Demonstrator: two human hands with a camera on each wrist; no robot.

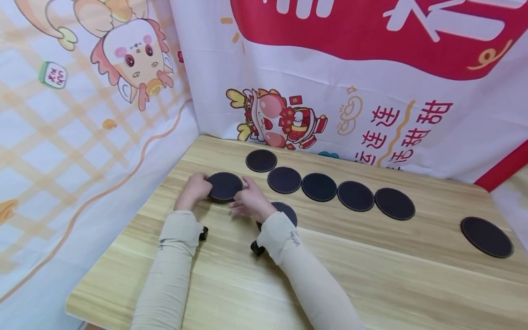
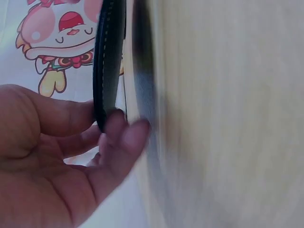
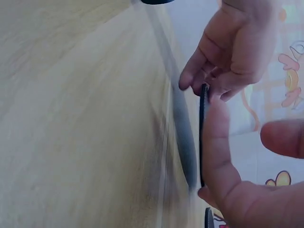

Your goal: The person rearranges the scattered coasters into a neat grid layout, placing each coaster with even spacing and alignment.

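A round black coaster (image 1: pixel 224 186) with a stitched rim is held slightly above the wooden table, its shadow beneath it in both wrist views. My left hand (image 1: pixel 194 190) pinches its left edge; the left wrist view shows the thumb on one face of the coaster (image 2: pixel 108 61) and fingertips on the other. At the opposite edge is my right hand (image 1: pixel 252 200), its index finger (image 3: pixel 218 142) touching the coaster's face while the thumb (image 3: pixel 285 137) stands apart. Another black coaster (image 1: pixel 286 211) lies partly hidden under my right wrist.
Several matching coasters lie in a row (image 1: pixel 319 186) across the back of the table (image 1: pixel 231 270). One coaster (image 1: pixel 261 160) sits behind the row's left end, another (image 1: pixel 486 237) by itself at far right. Printed cloth (image 1: pixel 330 73) hangs behind and along the left side.
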